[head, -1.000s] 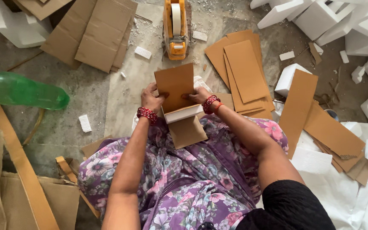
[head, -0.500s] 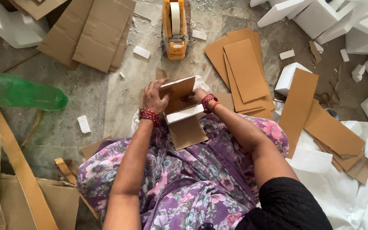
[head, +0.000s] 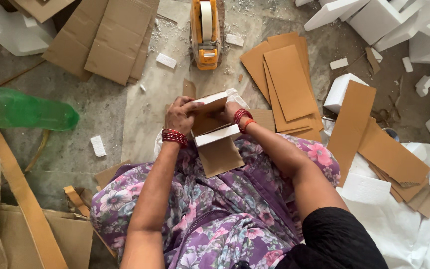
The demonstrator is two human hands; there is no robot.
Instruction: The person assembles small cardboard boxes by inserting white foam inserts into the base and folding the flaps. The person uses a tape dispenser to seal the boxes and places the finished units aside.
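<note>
A small cardboard box point(head: 215, 132) with a white foam insert is gripped between both hands above the lap. Its top flap, upright a second ago, has been folded lower by the left hand point(head: 181, 115); the right hand point(head: 231, 112) is closed behind it. An orange tape dispenser point(head: 205, 32) lies beyond the hands on the floor.

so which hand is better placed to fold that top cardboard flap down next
Probably left: the left hand already has fingers on the raised flap of the cardboard wrap. The right hand is mostly hidden behind it, seemingly bracing the far side.
</note>
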